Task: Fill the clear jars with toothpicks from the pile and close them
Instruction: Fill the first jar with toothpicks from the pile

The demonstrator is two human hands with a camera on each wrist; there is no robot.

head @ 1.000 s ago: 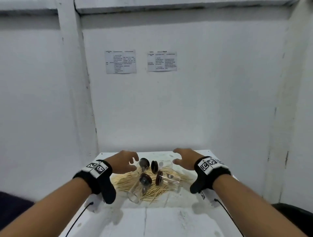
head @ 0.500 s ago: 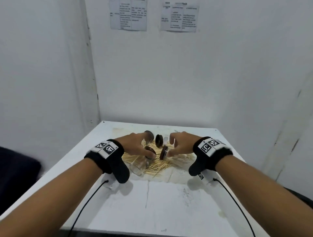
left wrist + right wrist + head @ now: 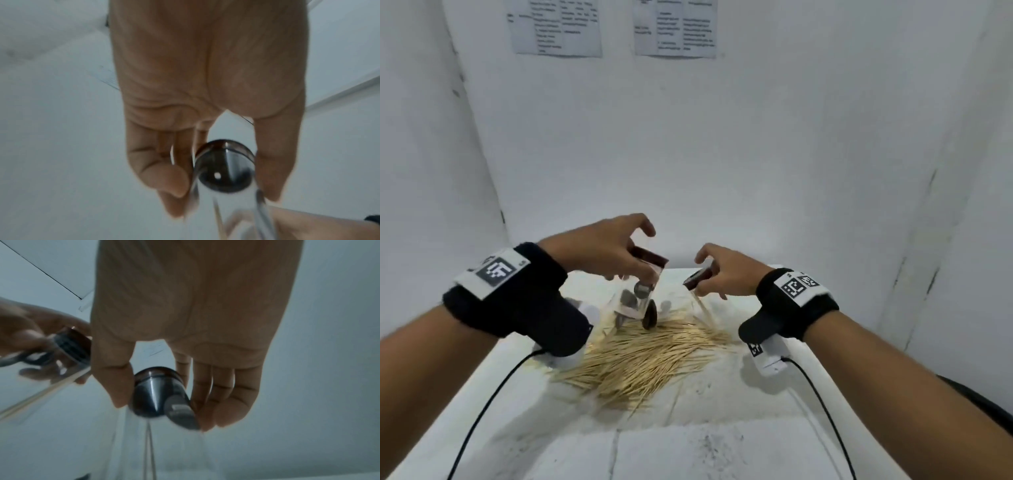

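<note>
A pile of toothpicks (image 3: 647, 356) lies in the middle of the white table (image 3: 722, 445). My left hand (image 3: 635, 251) grips one clear jar (image 3: 637, 294) by its dark brown lid (image 3: 650, 258), lifted and tilted above the pile. In the left wrist view, thumb and fingers (image 3: 174, 181) pinch that lid (image 3: 224, 165). My right hand (image 3: 705, 272) holds a second clear jar (image 3: 700, 305) by its brown lid (image 3: 697, 280), also raised. The right wrist view shows this lid (image 3: 158, 391) between thumb and fingers. Both wrist views are blurred.
Two more lidded jars lie on the far side of the pile, their dark lids (image 3: 650, 317) facing me. White walls close in behind and on both sides. Black cables (image 3: 482, 411) run from the wrist cameras over the table's near part.
Both hands came down onto the jars on the pile, closed on one each and lifted them off. The head view tilted downward and closer.
</note>
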